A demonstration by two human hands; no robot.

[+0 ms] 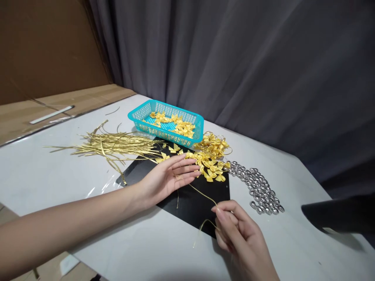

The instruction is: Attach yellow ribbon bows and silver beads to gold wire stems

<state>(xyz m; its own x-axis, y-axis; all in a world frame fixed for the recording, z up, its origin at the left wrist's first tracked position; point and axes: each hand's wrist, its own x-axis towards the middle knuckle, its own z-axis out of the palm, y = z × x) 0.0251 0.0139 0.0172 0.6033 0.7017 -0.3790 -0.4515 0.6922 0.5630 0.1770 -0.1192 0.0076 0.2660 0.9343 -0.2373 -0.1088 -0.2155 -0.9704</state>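
Observation:
My left hand [164,179] is stretched out palm up over the black mat [196,207], its fingers extended. Across its palm and fingers runs a thin gold cord [203,194], one end of which hangs below the hand. At the lower right, my right hand [241,232] pinches the same cord between thumb and forefinger, and a loose tail curls out under the fingers. Just beyond my left fingertips, small yellow ribbon bows [211,167] lie scattered on the mat.
A turquoise basket [202,130] with more bows stands at the back. Left of it lies a bundle of gold cords [117,144]; right of it, bows with cord loops [215,145]. Shiny silver beads [260,189] spread to the right, near a dark object [336,214].

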